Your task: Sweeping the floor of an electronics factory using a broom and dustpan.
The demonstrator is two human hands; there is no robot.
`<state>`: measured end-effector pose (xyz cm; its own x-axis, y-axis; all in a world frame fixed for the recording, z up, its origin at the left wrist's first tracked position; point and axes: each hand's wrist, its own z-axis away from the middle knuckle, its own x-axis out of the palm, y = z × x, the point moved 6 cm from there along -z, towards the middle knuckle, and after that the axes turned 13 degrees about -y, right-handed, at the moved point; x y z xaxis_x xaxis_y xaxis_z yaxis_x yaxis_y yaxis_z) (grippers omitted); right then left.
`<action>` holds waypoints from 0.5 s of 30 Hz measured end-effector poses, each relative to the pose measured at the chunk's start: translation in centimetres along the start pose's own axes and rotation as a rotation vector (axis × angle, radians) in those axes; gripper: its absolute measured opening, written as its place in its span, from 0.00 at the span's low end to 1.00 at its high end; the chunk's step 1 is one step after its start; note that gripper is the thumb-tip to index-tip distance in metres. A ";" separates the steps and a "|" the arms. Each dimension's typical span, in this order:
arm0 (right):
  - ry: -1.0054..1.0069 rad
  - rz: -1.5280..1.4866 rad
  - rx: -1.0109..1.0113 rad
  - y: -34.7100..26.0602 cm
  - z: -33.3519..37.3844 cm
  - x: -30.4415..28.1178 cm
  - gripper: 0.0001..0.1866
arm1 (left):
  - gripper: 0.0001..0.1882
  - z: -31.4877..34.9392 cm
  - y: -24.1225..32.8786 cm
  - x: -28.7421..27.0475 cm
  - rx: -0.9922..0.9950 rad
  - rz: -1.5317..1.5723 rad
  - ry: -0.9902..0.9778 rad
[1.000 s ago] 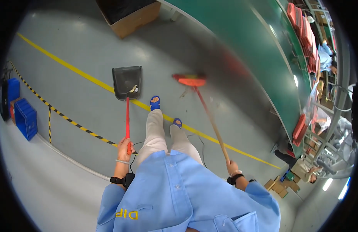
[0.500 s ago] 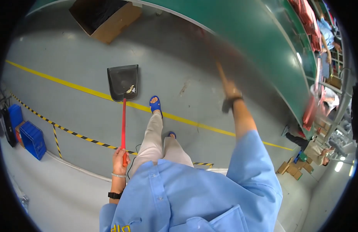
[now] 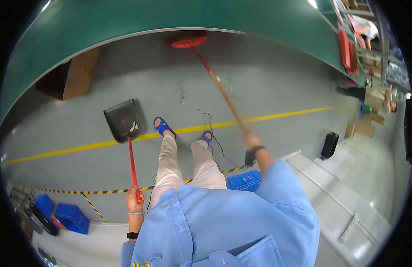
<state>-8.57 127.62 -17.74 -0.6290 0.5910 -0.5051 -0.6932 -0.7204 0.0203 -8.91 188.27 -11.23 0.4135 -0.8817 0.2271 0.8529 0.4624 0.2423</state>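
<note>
My left hand point(image 3: 134, 199) is closed around the red handle of a black dustpan point(image 3: 121, 119). The pan rests on the grey floor, left of my feet, with small pale scraps of litter point(image 3: 134, 126) inside near its handle end. My right hand point(image 3: 251, 139), a little smeared by motion, grips the wooden stick of a broom point(image 3: 226, 95). Its red head point(image 3: 188, 42) is on the floor ahead, close to the edge of the green table. Broom head and dustpan are well apart.
A green table point(image 3: 148, 15) spans the far side, with a cardboard box point(image 3: 81, 73) partly beneath it. Black cable point(image 3: 212, 133) lies near my right foot. Blue crates point(image 3: 72, 218) stand at left, another blue crate point(image 3: 244, 180) behind me. A person point(image 3: 377, 99) is at far right.
My view has turned to the right. The broom, blurred and partly hidden before, now shows its red head by the table edge. The dustpan stays in my left hand.
</note>
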 end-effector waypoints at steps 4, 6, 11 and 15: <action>-0.032 -0.136 0.165 9.0 10.4 5.0 0.26 | 0.03 -1.3 0.1 3.2 -0.031 -0.073 -0.013; 0.014 -0.163 0.176 12.9 14.5 6.3 0.25 | 0.03 -2.0 -0.4 5.3 -0.030 -0.093 -0.032; -0.104 -0.518 0.229 15.6 17.9 1.3 0.24 | 0.03 -3.9 -1.2 12.4 0.012 -0.064 -0.043; 0.028 -0.509 0.143 19.1 6.7 -4.7 0.25 | 0.04 -6.6 -2.2 19.9 0.018 -0.060 -0.037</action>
<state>-21.22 113.47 -9.22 -0.1920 0.8416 -0.5048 -0.9507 -0.2871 -0.1170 -0.47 169.12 -13.48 0.3491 -0.9042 0.2462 0.8698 0.4104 0.2739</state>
